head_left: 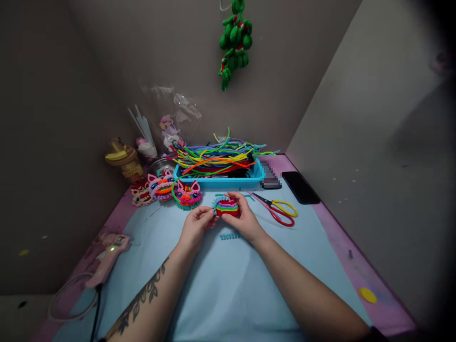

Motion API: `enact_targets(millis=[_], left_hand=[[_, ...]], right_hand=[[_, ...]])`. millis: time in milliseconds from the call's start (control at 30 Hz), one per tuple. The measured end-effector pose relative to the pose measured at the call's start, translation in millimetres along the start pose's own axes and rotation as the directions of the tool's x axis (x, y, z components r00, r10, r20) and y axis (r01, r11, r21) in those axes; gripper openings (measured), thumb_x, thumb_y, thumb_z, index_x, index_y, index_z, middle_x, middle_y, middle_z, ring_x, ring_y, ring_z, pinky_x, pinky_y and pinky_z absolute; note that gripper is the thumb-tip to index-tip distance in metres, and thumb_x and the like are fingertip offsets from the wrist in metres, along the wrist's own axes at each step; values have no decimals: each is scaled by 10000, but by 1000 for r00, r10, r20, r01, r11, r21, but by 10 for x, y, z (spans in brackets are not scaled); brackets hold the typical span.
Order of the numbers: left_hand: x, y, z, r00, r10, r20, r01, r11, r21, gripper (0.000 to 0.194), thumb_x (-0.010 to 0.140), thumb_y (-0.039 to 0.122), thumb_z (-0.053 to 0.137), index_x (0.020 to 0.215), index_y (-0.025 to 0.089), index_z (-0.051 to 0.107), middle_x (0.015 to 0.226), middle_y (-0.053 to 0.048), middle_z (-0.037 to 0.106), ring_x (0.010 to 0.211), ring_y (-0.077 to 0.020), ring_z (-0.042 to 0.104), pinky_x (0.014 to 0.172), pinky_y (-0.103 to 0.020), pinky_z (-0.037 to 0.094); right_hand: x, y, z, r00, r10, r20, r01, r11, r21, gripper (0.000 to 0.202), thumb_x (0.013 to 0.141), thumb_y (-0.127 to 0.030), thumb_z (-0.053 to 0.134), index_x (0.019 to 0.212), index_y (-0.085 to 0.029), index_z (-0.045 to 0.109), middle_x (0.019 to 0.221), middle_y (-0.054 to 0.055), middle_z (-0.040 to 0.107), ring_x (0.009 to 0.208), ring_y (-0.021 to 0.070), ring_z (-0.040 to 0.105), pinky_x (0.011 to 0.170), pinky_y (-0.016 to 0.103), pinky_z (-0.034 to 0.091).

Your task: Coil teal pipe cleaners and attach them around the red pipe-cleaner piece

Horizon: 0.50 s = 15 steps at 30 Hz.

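Note:
A pipe-cleaner piece with rainbow stripes and a light-blue curled edge is held up between both hands. My left hand pinches its blue edge on the left side. My right hand grips its right side, thumb below and fingers above. On the blue cloth just beneath lies a light-blue coiled pipe cleaner. Behind the fingers, a teal pipe-cleaner strip shows in part. Scissors with one yellow and one red handle rest beside my right hand, blades partly spread.
A blue tray heaped with colourful pipe cleaners stands at the back. Finished animal heads sit left of it. A pink glue gun with a green light lies left, its cord trailing. A black phone lies right; green yarn-like decorations hang above.

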<state>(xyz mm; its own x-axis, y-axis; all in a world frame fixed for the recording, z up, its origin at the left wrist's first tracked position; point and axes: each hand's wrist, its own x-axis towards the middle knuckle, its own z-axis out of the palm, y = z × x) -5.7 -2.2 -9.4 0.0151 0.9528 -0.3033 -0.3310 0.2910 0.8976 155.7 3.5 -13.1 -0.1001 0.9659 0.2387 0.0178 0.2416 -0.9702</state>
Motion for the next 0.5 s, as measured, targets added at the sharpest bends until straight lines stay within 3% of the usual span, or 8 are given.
enact_targets(millis=[100, 300, 500], left_hand=[[7, 6, -9, 999, 36, -26, -35, 999, 33, 387, 583, 395, 795, 806, 147, 600, 662, 14, 623, 594, -107, 593, 597, -223, 469], [44, 7, -48, 958, 285, -42, -267, 933, 242, 369, 617, 366, 761, 889, 148, 640, 748, -12, 633, 665, -117, 574, 643, -229, 457], [31, 4, -39, 956, 292, -10, -277, 917, 287, 329, 621, 312, 739, 886, 145, 640, 764, -37, 648, 694, -145, 592, 660, -260, 473]], right_hand=[[-3, 1, 4, 1000, -7, 8, 7, 998, -61, 529, 718, -274, 685, 1197, -253, 462, 1221, 48, 538, 1104, 206, 552, 976, 357, 431], [-14, 26, 46, 1000, -1, 19, 4, 994, -113, 565, 697, -240, 693, 1206, -247, 448, 1236, 61, 539, 1108, 212, 554, 971, 367, 440], [-33, 20, 61, 999, -10, -47, 4, 993, -122, 566, 711, -252, 686, 1218, -246, 434, 1248, 74, 528, 1138, 227, 533, 987, 394, 431]])
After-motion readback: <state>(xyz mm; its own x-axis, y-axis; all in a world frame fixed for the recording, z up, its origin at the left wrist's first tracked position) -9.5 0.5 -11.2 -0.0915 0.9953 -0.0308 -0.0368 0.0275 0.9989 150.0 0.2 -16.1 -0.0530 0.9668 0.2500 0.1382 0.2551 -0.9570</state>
